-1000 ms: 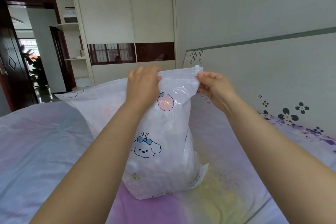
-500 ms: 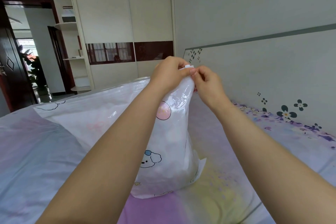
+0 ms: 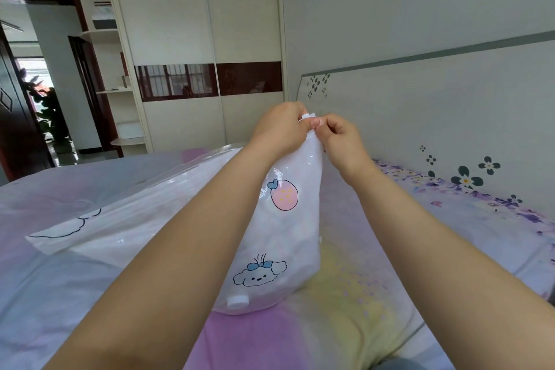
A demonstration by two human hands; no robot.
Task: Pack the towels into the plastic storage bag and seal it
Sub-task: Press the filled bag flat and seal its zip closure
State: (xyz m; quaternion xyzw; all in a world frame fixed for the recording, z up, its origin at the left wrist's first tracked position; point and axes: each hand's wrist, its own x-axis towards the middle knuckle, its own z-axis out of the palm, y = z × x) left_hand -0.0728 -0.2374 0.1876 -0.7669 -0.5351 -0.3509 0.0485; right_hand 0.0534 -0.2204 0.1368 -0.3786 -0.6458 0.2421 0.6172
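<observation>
Both hands (image 3: pixel 312 129) pinch bag (image 3: pixel 288 219) top edge.

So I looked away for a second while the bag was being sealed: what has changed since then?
The left hand slid right along the storage bag's top edge to meet the right hand at the white slider clip. The right hand kept pinching that corner; the bag still stands on the bed.

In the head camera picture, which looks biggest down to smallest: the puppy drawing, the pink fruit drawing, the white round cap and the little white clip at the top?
1. Puppy drawing
2. Pink fruit drawing
3. White round cap
4. White clip, partly hidden by fingers, so unsure
</observation>
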